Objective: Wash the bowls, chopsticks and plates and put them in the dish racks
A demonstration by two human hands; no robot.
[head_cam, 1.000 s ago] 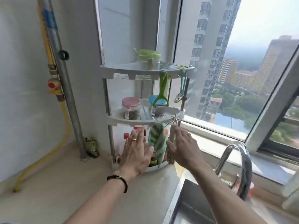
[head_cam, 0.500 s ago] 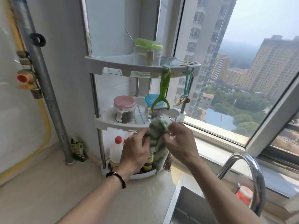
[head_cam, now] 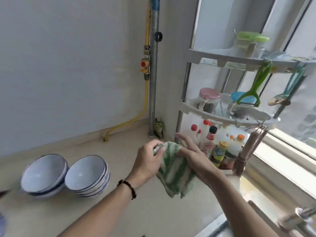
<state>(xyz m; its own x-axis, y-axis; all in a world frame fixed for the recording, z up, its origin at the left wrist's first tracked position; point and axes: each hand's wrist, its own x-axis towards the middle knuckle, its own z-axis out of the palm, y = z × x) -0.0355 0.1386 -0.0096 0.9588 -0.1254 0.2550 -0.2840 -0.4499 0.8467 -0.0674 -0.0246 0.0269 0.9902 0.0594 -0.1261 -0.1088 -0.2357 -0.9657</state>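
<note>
Two stacks of blue-rimmed white bowls (head_cam: 65,174) are seen at the left on the beige countertop (head_cam: 51,216), standing side by side and touching or nearly so; they look unwashed yet. Being glazed ceramic, they are judged hard, fairly heavy as stacks, breakable and slippery once wet, so each is best lifted singly, with the rim pinched and the underside supported. No chopsticks or plates can be made out.

Further right, above the counter, a green-and-white dishcloth (head_cam: 174,170) is held between both hands. Its top corner is gripped by the curled fingers of the left hand (head_cam: 148,161). Its right side is held by the right hand (head_cam: 193,156), thumb under the fabric and the other fingers mostly extended. The cloth is judged soft, light and limp, hanging in folds, and easily bunched anywhere.

At the right, a three-tier corner shelf (head_cam: 227,115) carrying jars and bottles is seen beside the window.
</note>
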